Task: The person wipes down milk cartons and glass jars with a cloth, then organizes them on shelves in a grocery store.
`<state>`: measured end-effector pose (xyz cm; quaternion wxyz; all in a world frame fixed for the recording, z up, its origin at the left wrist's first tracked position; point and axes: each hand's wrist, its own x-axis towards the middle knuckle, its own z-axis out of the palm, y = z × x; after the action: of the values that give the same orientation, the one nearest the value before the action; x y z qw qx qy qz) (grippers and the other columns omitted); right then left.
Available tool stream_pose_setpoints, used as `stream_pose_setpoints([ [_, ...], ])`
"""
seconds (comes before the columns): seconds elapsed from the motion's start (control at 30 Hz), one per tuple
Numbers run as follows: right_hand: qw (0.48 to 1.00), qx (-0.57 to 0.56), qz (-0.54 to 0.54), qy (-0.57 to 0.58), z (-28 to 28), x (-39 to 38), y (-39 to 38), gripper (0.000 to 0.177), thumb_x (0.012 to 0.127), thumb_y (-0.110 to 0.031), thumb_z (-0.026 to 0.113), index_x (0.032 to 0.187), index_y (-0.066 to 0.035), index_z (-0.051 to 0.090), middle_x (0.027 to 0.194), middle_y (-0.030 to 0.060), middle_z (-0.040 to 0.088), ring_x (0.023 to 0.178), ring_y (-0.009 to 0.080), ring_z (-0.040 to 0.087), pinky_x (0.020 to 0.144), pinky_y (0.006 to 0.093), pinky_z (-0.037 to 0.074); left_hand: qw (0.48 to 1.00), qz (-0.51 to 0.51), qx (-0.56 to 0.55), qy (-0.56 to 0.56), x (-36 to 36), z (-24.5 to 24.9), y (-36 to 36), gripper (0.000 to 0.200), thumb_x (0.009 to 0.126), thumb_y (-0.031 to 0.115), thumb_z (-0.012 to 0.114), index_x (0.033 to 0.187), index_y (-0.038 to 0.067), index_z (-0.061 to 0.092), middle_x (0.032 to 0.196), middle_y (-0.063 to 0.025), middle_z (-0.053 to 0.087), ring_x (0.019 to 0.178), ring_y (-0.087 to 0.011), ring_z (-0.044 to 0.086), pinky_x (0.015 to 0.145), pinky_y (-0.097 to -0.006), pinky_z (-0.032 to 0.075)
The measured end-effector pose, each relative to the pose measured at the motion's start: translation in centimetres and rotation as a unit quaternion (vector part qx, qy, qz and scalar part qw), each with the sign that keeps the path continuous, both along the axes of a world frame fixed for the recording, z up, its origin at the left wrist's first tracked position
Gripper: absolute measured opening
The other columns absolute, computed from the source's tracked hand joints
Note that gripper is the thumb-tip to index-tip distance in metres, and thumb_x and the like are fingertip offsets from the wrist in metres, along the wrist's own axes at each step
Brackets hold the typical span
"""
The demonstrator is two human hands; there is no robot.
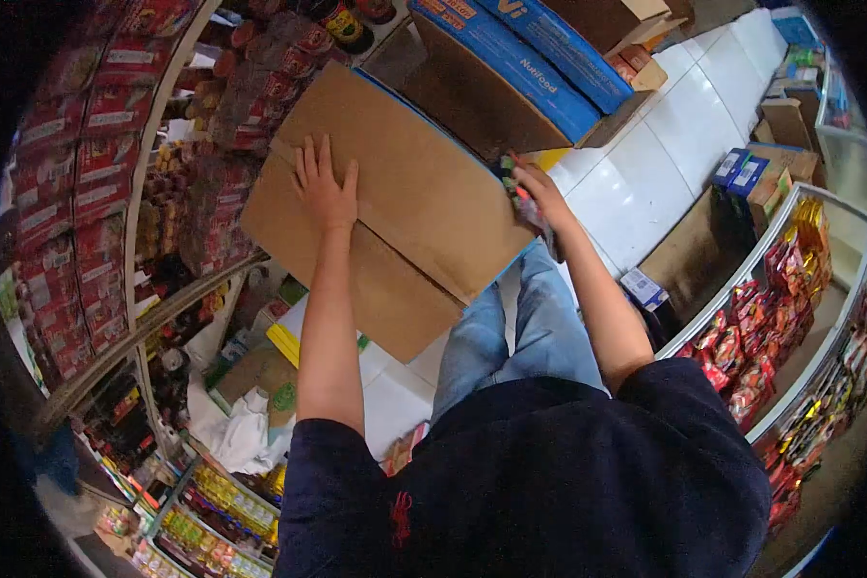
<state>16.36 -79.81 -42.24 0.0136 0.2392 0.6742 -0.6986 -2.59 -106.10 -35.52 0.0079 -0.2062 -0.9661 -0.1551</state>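
A large brown cardboard box point(429, 183) is in front of my legs, its flap hanging out toward me on the left. My left hand point(327, 193) lies flat on the cardboard with its fingers spread. At the right edge of the box, my right hand point(543, 196) is closed around a small dark object with green and orange-pink patches point(520, 197). I cannot tell what kind of object it is. Its upper end is right at the box's far right edge.
Blue-and-brown cartons point(539, 82) stand just beyond the box. Shelves with red packets point(77, 183) line the left side. On the right are an open carton point(698, 246) on the white tiled floor point(636, 183) and a glass-sided case of red packets point(742, 356).
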Motion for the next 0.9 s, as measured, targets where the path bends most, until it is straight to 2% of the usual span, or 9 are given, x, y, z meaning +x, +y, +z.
stream_pose_setpoints([
  [0.07, 0.947, -0.240, -0.137, -0.162, 0.1, 2.6, -0.3, 0.039, 0.086, -0.037, 0.048, 0.103, -0.003, 0.056, 0.093, 0.0048, 0.058, 0.087, 0.0126, 0.052, 0.078, 0.0253, 0.040, 0.999, 0.007, -0.024, 0.021, 0.1, -0.2, 0.1, 0.056, 0.085, 0.038, 0.047, 0.134, 0.017, 0.032, 0.141, -0.0084, 0.022, 0.130, -0.0302, 0.016, 0.104, -0.0502, 0.011],
  [0.1, 0.955, -0.225, -0.186, -0.051, 2.1, 3.6, -1.7, 0.039, 0.089, -0.038, 0.042, 0.107, -0.005, 0.053, 0.097, 0.0033, 0.056, 0.089, 0.0116, 0.051, 0.079, 0.0251, 0.039, 1.000, -0.001, -0.021, 0.021, 0.1, -0.2, 0.1, 0.056, 0.085, 0.038, 0.047, 0.134, 0.017, 0.032, 0.141, -0.0084, 0.022, 0.130, -0.0302, 0.016, 0.104, -0.0502, 0.011],
  [0.23, 0.891, -0.258, -0.372, 0.033, -1.1, 7.3, -7.7, 0.039, 0.091, -0.037, 0.036, 0.108, -0.004, 0.050, 0.100, 0.0022, 0.054, 0.089, 0.0127, 0.051, 0.079, 0.0259, 0.039, 1.000, -0.007, -0.006, 0.030, 0.0, -0.2, 0.0, 0.056, 0.083, 0.037, 0.050, 0.132, 0.016, 0.034, 0.141, -0.0083, 0.023, 0.131, -0.0283, 0.016, 0.104, -0.0499, 0.010],
  [0.3, 0.762, -0.368, -0.532, 0.030, -0.3, 6.9, -11.3, 0.037, 0.092, -0.034, 0.034, 0.107, -0.004, 0.049, 0.100, 0.0030, 0.054, 0.091, 0.0146, 0.050, 0.082, 0.0282, 0.039, 1.000, -0.009, -0.005, 0.028, -0.1, -0.3, 0.0, 0.057, 0.082, 0.035, 0.052, 0.132, 0.015, 0.034, 0.141, -0.0083, 0.023, 0.131, -0.0267, 0.016, 0.105, -0.0497, 0.009],
  [0.4, 0.835, -0.230, -0.500, 0.013, -6.9, 7.7, -15.6, 0.038, 0.092, -0.035, 0.034, 0.110, -0.005, 0.048, 0.105, 0.0045, 0.052, 0.097, 0.0168, 0.048, 0.086, 0.0306, 0.037, 0.999, -0.012, -0.002, 0.030, 0.1, -0.3, -0.1, 0.056, 0.081, 0.034, 0.053, 0.131, 0.015, 0.036, 0.140, -0.0096, 0.024, 0.131, -0.0275, 0.017, 0.104, -0.0500, 0.011],
  [0.5, 0.787, -0.393, -0.473, -0.048, -3.6, 8.0, -16.1, 0.040, 0.091, -0.037, 0.035, 0.116, -0.007, 0.044, 0.112, 0.0052, 0.049, 0.105, 0.0183, 0.044, 0.090, 0.0323, 0.035, 1.000, -0.004, -0.010, 0.024, -0.1, 0.0, 0.0, 0.056, 0.082, 0.034, 0.053, 0.131, 0.014, 0.036, 0.140, -0.0103, 0.024, 0.130, -0.0280, 0.017, 0.104, -0.0505, 0.012],
  [0.6, 0.792, -0.382, -0.476, 0.019, 2.4, 6.9, -14.0, 0.046, 0.091, -0.040, 0.036, 0.124, -0.009, 0.037, 0.119, 0.0051, 0.045, 0.111, 0.0189, 0.042, 0.092, 0.0336, 0.034, 0.999, -0.025, -0.005, 0.043, -0.4, -0.8, -0.3, 0.055, 0.083, 0.035, 0.050, 0.132, 0.014, 0.034, 0.140, -0.0100, 0.023, 0.130, -0.0280, 0.017, 0.104, -0.0515, 0.012],
  [0.7, 0.800, -0.328, -0.499, 0.061, 1.4, 6.8, -13.8, 0.043, 0.091, -0.041, 0.036, 0.119, -0.009, 0.042, 0.111, 0.0070, 0.054, 0.100, 0.0205, 0.052, 0.086, 0.0339, 0.041, 0.999, -0.013, -0.013, 0.029, -0.1, -0.4, -0.2, 0.055, 0.085, 0.038, 0.047, 0.132, 0.014, 0.033, 0.141, -0.0100, 0.022, 0.131, -0.0279, 0.016, 0.104, -0.0524, 0.012],
  [0.9, 0.781, -0.418, -0.462, -0.047, -2.2, 6.2, -14.0, 0.053, 0.088, -0.048, 0.036, 0.127, -0.012, 0.034, 0.118, 0.0095, 0.048, 0.109, 0.0251, 0.046, 0.090, 0.0395, 0.039, 1.000, -0.009, -0.012, 0.027, 0.0, -0.4, -0.2, 0.056, 0.085, 0.040, 0.046, 0.133, 0.014, 0.032, 0.141, -0.0099, 0.022, 0.131, -0.0274, 0.016, 0.104, -0.0522, 0.012],
])
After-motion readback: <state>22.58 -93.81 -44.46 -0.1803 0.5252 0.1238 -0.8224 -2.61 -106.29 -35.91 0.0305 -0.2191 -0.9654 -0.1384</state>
